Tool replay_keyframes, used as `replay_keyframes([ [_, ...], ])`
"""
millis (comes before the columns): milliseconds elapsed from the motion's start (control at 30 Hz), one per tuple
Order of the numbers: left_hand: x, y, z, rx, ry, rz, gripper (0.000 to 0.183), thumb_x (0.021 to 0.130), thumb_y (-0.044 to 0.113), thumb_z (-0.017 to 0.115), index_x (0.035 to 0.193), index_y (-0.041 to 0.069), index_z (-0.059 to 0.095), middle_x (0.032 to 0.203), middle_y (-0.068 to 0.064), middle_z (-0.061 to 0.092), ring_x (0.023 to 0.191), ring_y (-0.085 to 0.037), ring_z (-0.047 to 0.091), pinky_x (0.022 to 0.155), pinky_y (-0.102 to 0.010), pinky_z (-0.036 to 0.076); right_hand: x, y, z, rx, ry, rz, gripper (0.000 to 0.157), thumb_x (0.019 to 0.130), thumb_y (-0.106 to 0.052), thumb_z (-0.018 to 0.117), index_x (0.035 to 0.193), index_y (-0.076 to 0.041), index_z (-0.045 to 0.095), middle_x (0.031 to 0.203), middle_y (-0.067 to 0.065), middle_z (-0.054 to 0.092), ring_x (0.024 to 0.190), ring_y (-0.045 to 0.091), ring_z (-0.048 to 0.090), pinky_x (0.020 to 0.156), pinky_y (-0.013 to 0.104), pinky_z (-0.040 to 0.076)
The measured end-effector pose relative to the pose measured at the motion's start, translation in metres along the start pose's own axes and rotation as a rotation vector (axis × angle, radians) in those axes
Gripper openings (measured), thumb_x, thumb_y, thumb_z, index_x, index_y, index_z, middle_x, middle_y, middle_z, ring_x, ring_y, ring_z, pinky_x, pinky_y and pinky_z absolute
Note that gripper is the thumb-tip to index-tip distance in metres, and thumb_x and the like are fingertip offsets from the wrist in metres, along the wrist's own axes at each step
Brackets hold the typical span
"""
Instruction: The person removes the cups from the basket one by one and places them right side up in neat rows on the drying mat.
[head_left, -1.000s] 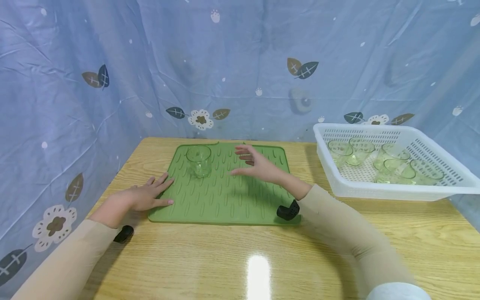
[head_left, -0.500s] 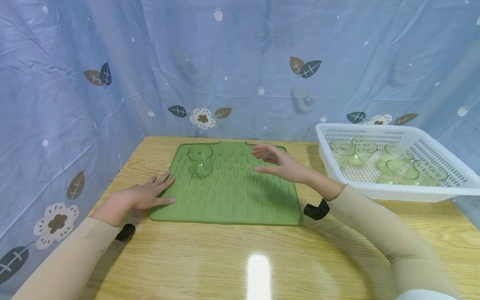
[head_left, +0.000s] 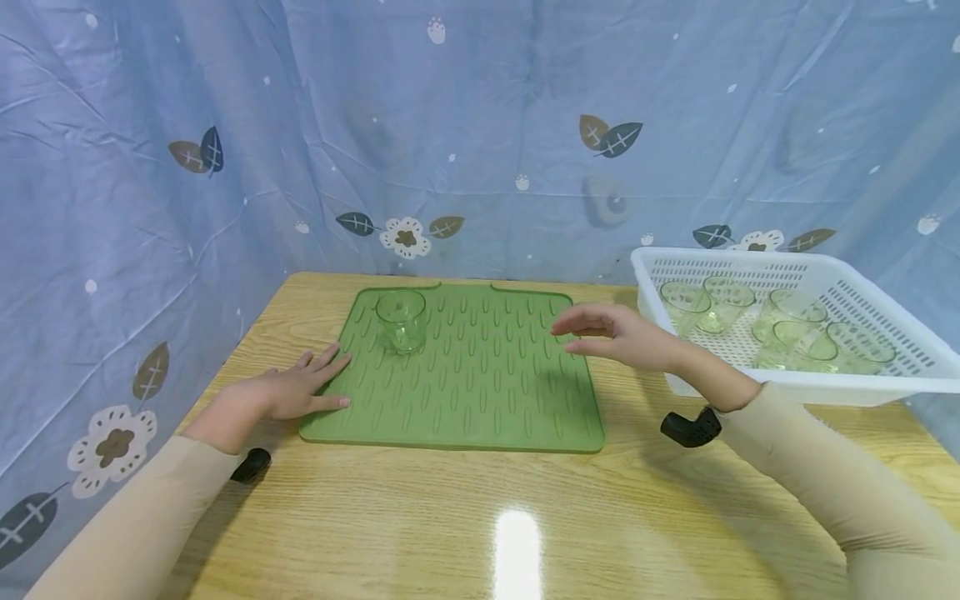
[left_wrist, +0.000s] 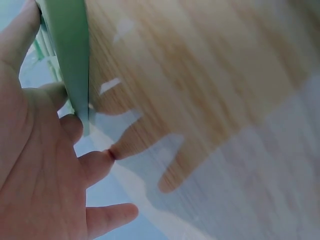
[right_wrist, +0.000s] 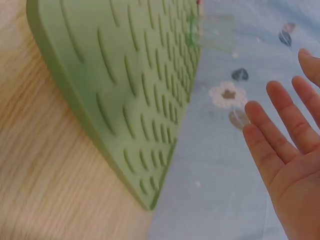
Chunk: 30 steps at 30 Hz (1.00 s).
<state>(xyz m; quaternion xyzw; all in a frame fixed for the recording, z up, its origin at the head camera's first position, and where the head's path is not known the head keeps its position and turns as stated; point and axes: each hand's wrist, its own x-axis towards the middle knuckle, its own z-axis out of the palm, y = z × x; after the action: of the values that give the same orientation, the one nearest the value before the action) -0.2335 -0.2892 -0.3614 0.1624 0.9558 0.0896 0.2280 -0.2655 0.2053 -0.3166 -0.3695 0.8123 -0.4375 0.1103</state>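
Note:
One clear drinking glass [head_left: 402, 323] stands upright at the back left of a green ridged mat [head_left: 465, 392]. My left hand [head_left: 288, 393] rests with spread fingers on the mat's left edge; the left wrist view shows its palm and the mat's side [left_wrist: 74, 55]. My right hand [head_left: 622, 335] hovers over the right edge of the mat, fingers loosely bent and holding nothing. In the right wrist view that hand [right_wrist: 295, 145] is apart from the mat [right_wrist: 115, 90], and the glass [right_wrist: 214, 33] looks faint at the far end.
To the right, a white perforated plastic basket [head_left: 795, 385] holds several clear glasses [head_left: 787, 312]. The wooden table [head_left: 420, 525] meets a blue patterned cloth [head_left: 480, 125] at the back and left. Each wrist carries a small black device [head_left: 692, 427].
My right hand has moved rightward, away from the glass and across the mat to its right edge. The left hand and the glass stay in place; the view has shifted slightly.

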Motion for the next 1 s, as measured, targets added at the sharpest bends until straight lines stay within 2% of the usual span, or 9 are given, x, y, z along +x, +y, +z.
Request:
replay_keyframes([
  [100,-0.001,-0.001,-0.001,0.003,0.001,-0.004,0.094,0.100,0.064,0.050,0.165,0.006,0.014,0.169,-0.023,-0.006,0.148,-0.058,0.001,0.102,-0.087,0.008,-0.009,0.002,-0.008,-0.015,0.037,-0.015,0.029,0.100,-0.003,0.065,0.129,0.004,0.065,0.125,0.016,0.068,0.116,0.018,0.066,0.096,0.027,0.053],
  [200,-0.001,-0.001,-0.002,0.001,0.004,0.000,0.095,0.100,0.064,0.051,0.165,0.006,0.014,0.169,-0.023,-0.006,0.148,-0.058,0.001,0.102,-0.087,0.008,-0.019,0.003,-0.017,-0.034,0.077,-0.033,0.027,0.100,-0.001,0.066,0.126,0.005,0.066,0.123,0.016,0.068,0.113,0.012,0.067,0.093,0.025,0.054],
  [433,0.000,-0.002,-0.002,-0.006,0.005,0.007,0.095,0.100,0.065,0.051,0.165,0.006,0.014,0.169,-0.023,-0.005,0.148,-0.059,0.001,0.101,-0.087,0.009,-0.047,0.003,-0.039,-0.082,0.131,-0.053,0.025,0.098,0.004,0.066,0.123,0.005,0.068,0.118,-0.007,0.071,0.106,0.007,0.068,0.087,0.021,0.055],
  [533,0.000,-0.002,-0.002,-0.008,0.009,0.007,0.095,0.100,0.065,0.051,0.165,0.006,0.015,0.169,-0.024,-0.005,0.148,-0.059,0.002,0.101,-0.087,0.009,-0.059,0.004,-0.049,-0.106,0.155,-0.032,0.025,0.098,0.004,0.066,0.122,0.003,0.069,0.117,-0.010,0.071,0.105,0.005,0.068,0.086,0.020,0.055],
  [667,0.000,-0.002,-0.001,-0.009,0.014,0.008,0.095,0.100,0.065,0.051,0.165,0.005,0.015,0.169,-0.024,-0.005,0.148,-0.059,0.002,0.101,-0.087,0.009,-0.073,0.011,-0.062,-0.139,0.198,0.005,0.025,0.098,0.002,0.066,0.123,-0.001,0.070,0.117,-0.008,0.071,0.105,0.007,0.068,0.084,0.019,0.054],
  [833,-0.001,0.000,0.000,-0.024,0.007,0.014,0.095,0.101,0.063,0.052,0.165,0.004,0.015,0.168,-0.025,-0.005,0.147,-0.059,0.001,0.101,-0.087,0.008,-0.092,0.022,-0.073,-0.163,0.263,0.047,0.027,0.097,0.003,0.068,0.124,0.003,0.069,0.117,-0.004,0.072,0.106,0.004,0.067,0.083,0.016,0.053],
  [1000,-0.001,0.001,0.001,-0.027,0.003,0.023,0.095,0.101,0.062,0.052,0.165,0.003,0.015,0.168,-0.026,-0.005,0.147,-0.059,0.000,0.100,-0.087,0.008,-0.113,0.035,-0.085,-0.201,0.305,0.132,0.031,0.099,-0.002,0.068,0.130,0.001,0.066,0.122,-0.013,0.068,0.111,-0.004,0.062,0.085,0.012,0.050],
])
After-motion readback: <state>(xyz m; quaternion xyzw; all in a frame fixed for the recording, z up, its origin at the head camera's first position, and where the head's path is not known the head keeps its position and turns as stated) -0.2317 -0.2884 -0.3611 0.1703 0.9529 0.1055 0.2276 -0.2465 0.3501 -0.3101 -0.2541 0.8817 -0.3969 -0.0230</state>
